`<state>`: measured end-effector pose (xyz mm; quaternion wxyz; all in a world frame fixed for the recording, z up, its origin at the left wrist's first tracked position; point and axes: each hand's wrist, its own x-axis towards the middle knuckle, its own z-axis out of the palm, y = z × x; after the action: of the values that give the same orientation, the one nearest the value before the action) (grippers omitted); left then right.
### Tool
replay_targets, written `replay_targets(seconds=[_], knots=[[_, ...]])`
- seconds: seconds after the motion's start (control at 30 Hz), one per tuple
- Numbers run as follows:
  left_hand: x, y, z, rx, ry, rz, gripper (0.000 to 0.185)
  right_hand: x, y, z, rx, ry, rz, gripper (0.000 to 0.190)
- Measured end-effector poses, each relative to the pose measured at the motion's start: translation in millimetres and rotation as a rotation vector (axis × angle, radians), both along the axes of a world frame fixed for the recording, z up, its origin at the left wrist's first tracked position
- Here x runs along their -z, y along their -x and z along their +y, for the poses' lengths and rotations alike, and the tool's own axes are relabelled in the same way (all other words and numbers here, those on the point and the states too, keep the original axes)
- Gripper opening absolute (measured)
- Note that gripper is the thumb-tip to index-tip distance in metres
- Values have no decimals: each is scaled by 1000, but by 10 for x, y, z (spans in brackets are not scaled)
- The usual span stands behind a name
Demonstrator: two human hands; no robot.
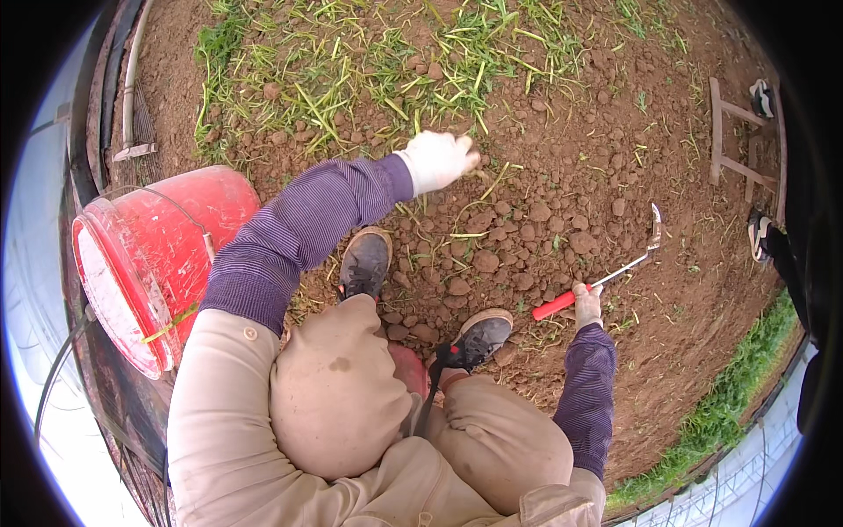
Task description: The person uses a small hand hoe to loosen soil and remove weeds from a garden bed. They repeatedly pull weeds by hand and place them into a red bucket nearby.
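Note:
My left hand (440, 161), in a white glove, reaches out over the brown soil, just below the strewn green stalks (395, 72). Its fingers are bent downward, and whether they hold anything is hidden. In my right hand (588, 304), lower right, is a sickle (627, 269) with a red handle and a thin metal shank. Its curved blade points away from me, above the bare soil. Between the hands lie clods of earth (486, 261) and a few loose pale stems (490, 188). Purple striped sleeves cover both forearms.
A red plastic bucket (178, 217) lies tipped on its side at left, near a long-handled tool (128, 99). My shoes (365, 263) stand on the soil. At right are a wooden frame (747, 174) and another person's shoes (761, 234). Green plants (724, 402) line the lower right edge.

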<state>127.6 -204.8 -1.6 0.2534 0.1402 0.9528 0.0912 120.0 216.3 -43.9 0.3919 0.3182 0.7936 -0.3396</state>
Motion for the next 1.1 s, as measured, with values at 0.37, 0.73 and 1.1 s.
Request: replay_targets(seconds=[0.37, 0.73, 1.1], knots=[[-218, 19, 146, 112, 75, -515, 20, 13, 2, 1, -3, -2, -36, 75], [67, 665, -179, -70, 178, -69, 27, 26, 11, -25, 24, 22, -33, 79], [-337, 768, 358, -92, 80, -261, 25, 22, -3, -6, 15, 38, -7, 80]])
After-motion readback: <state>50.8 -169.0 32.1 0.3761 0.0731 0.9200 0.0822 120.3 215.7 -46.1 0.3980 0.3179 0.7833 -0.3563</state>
